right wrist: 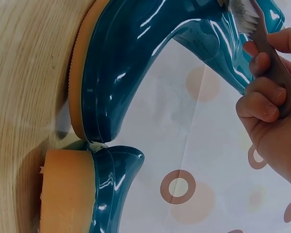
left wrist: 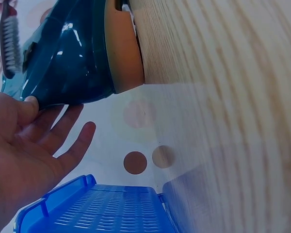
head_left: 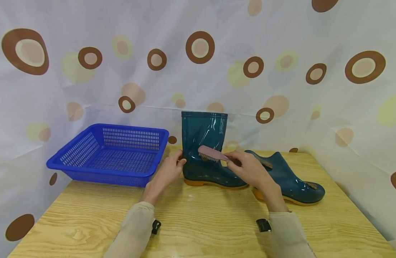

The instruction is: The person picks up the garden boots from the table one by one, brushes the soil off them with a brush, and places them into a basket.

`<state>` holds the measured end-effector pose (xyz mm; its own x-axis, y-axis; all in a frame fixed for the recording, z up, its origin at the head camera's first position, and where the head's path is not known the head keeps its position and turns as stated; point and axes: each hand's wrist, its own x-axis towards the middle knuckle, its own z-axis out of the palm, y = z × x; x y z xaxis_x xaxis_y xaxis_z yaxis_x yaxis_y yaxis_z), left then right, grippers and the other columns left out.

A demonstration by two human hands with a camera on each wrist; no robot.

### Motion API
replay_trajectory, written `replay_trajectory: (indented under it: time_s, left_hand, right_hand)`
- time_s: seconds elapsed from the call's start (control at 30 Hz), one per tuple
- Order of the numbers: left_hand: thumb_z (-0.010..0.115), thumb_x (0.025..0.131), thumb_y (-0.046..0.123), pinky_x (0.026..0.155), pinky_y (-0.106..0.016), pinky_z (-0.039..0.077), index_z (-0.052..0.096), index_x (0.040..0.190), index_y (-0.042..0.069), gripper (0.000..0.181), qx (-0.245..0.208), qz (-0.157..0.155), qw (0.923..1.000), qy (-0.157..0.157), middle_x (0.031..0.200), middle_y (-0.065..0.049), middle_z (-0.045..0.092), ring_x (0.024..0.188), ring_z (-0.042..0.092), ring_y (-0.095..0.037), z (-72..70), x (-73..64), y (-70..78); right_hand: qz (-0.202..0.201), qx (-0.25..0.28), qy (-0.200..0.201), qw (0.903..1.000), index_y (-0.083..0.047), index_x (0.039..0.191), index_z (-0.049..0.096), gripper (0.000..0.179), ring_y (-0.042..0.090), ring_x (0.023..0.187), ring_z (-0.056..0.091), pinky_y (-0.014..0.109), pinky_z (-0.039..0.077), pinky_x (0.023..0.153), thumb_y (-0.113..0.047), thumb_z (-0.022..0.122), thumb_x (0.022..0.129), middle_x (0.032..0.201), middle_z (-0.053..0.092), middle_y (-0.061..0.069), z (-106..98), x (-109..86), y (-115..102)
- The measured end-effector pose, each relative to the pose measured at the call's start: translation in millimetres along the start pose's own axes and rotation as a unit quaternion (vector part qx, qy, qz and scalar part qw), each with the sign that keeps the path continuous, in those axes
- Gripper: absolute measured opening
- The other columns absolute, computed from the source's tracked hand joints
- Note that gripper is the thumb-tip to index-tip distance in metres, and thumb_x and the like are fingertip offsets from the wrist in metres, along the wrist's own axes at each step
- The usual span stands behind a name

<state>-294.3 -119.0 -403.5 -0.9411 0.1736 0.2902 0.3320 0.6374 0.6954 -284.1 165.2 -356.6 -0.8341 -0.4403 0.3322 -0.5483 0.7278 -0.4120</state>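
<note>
A dark teal rain boot (head_left: 201,130) with an orange sole stands upright on the table, its toe pointing right. My left hand (head_left: 170,166) grips the back of it above the heel; in the left wrist view the thumb lies against the boot and the fingers reach behind. My right hand (head_left: 249,168) holds a pink-handled brush (head_left: 212,153) by its handle, fingers curled round it in the right wrist view. The brush's pale bristles face the boot's ankle, over a brown patch (head_left: 204,158). Whether they touch is hard to tell.
To the right, a second teal boot (head_left: 282,173) lies low, its toe to the right, with brown patches (head_left: 311,185) on it. A blue perforated basket (head_left: 109,175) sits at the table's back left. A patterned sheet (head_left: 217,82) hangs behind the wooden table (head_left: 201,229).
</note>
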Motion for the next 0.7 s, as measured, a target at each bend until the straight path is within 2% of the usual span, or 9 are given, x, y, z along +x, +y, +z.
replay_trajectory:
  time_s: [0.33,0.53,0.7]
  left_hand:
    - [0.049,0.104,0.017,0.076,-0.033,0.051,0.055,0.113,0.013,0.011,-0.002,-0.010,0.9999,-0.006,0.099,-0.007,0.062,0.086,0.056,-0.022,0.2,-1.5,-0.2]
    - [0.048,0.105,0.017,0.069,-0.030,0.047,0.054,0.112,0.013,0.010,-0.008,-0.015,0.9998,-0.008,0.095,-0.007,0.059,0.084,0.056,-0.022,-0.1,-1.3,-1.4]
    - [0.048,0.105,0.017,0.069,-0.030,0.047,0.054,0.110,0.012,0.009,-0.007,-0.008,0.9999,-0.004,0.094,-0.007,0.059,0.084,0.056,-0.022,-0.3,-1.0,-0.4]
  right_hand:
    - [0.001,0.019,-0.012,0.9997,-0.007,0.123,0.068,0.031,0.014,0.077,0.054,0.030,0.048,0.071,-0.021,0.058,0.098,0.102,0.068,0.005,-4,-3.0,3]
    - [0.001,0.023,-0.023,0.9995,-0.008,0.123,0.068,0.030,0.014,0.079,0.054,0.031,0.048,0.072,-0.021,0.058,0.098,0.103,0.068,0.004,-8,-3.4,5]
    - [-0.001,0.023,-0.033,0.9992,-0.008,0.122,0.069,0.030,0.014,0.080,0.054,0.032,0.049,0.073,-0.020,0.058,0.096,0.105,0.069,0.006,-11,-4.9,8]
